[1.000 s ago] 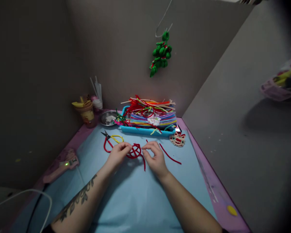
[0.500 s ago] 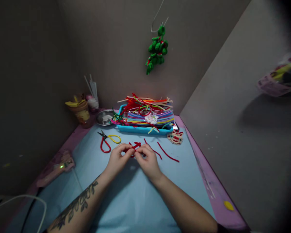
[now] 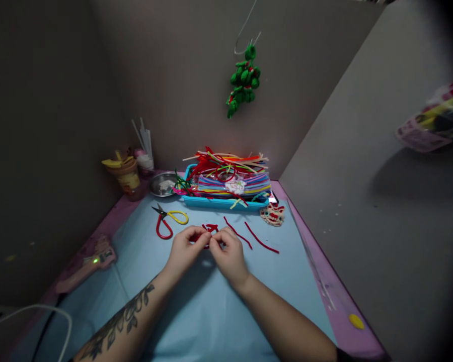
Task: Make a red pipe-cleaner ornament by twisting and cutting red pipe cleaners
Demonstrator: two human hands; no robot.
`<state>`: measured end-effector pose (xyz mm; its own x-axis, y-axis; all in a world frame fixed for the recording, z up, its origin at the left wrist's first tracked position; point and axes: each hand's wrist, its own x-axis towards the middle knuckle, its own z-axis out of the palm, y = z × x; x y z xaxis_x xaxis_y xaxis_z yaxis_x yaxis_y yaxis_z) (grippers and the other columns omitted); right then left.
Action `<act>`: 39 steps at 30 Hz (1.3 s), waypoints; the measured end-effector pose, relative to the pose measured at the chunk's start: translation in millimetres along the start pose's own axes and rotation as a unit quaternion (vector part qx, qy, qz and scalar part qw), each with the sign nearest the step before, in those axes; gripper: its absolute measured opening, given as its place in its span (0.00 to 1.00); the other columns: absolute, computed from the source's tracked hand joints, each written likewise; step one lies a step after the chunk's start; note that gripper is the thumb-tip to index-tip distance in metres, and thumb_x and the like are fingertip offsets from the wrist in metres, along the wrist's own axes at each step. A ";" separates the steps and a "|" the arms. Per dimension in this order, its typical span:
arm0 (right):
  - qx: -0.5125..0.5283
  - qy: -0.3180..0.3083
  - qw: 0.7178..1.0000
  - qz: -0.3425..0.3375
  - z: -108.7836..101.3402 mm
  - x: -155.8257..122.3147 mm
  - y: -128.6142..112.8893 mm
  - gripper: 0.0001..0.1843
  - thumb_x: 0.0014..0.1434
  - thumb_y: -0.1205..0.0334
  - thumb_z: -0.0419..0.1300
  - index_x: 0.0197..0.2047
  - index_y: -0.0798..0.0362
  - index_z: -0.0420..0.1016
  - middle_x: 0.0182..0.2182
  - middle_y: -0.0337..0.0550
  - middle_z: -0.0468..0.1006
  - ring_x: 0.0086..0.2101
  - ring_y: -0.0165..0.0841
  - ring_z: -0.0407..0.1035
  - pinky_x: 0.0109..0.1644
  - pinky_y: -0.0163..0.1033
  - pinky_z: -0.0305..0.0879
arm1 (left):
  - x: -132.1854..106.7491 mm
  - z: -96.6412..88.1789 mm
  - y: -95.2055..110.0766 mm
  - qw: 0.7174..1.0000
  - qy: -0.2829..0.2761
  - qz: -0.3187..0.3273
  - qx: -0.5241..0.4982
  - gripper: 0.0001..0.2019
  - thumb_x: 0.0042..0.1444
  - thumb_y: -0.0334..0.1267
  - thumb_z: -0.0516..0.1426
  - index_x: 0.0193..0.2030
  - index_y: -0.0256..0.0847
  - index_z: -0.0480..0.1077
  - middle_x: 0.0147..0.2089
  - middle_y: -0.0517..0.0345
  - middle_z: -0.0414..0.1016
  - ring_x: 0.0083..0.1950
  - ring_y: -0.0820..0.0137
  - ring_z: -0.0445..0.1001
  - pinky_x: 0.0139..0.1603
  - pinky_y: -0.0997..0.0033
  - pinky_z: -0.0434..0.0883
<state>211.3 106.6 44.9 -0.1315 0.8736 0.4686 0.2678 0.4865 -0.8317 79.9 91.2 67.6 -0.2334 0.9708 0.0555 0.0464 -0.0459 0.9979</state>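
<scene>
My left hand (image 3: 186,247) and my right hand (image 3: 228,254) meet over the middle of the blue cloth, thumbs and forefingers pinched on a bent red pipe cleaner (image 3: 212,228). Fingers hide much of it. Two loose red pipe cleaners, a nearer one (image 3: 238,233) and a farther one (image 3: 261,238), lie flat to the right of my hands. To the left rest scissors (image 3: 165,216) with one red and one yellow handle, blades parted. A cream and red pipe-cleaner piece (image 3: 273,214) lies at the right.
A blue tray (image 3: 226,203) heaped with coloured pipe cleaners stands at the back, beside a metal bowl (image 3: 160,185). At left are a pink glue gun (image 3: 86,269) with a lit green light and a cup of tools (image 3: 126,177). A green ornament (image 3: 244,78) hangs above.
Both hands stay pinched on the red pipe cleaner, with the fingertips shifted slightly. The whole view has moved a little; the other things lie as before.
</scene>
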 end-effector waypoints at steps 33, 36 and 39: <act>-0.146 -0.068 0.962 -0.221 -22.7 10.9 10.1 0.13 0.59 0.70 0.56 0.45 0.47 0.75 0.37 0.42 0.78 0.43 0.39 0.66 0.51 0.48 0.60 | 12.7 -15.0 -7.2 0.983 -0.177 -0.025 0.034 0.09 0.48 0.39 0.59 0.22 0.37 0.71 0.22 0.62 0.70 0.26 0.74 0.64 0.30 0.75 0.62; -0.161 -0.063 0.955 -0.240 -23.4 10.6 9.5 0.12 0.60 0.70 0.56 0.44 0.47 0.76 0.33 0.41 0.78 0.42 0.38 0.64 0.50 0.48 0.58 | 12.0 -15.5 -4.5 0.976 -0.207 -0.033 0.051 0.11 0.50 0.42 0.58 0.24 0.37 0.69 0.22 0.63 0.69 0.26 0.74 0.64 0.30 0.74 0.61; -0.171 -0.056 0.953 -0.243 -25.3 12.2 8.4 0.11 0.60 0.71 0.56 0.41 0.48 0.75 0.33 0.41 0.78 0.42 0.38 0.64 0.50 0.47 0.58 | 10.2 -14.8 -0.9 0.974 -0.212 -0.021 0.081 0.11 0.52 0.42 0.57 0.25 0.37 0.69 0.24 0.62 0.70 0.28 0.73 0.65 0.32 0.73 0.62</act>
<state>236.0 121.0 51.1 -0.4162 0.5517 0.7228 0.4421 0.8174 -0.3694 63.1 97.7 67.8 0.1820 0.9825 -0.0392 0.2056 0.0010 0.9786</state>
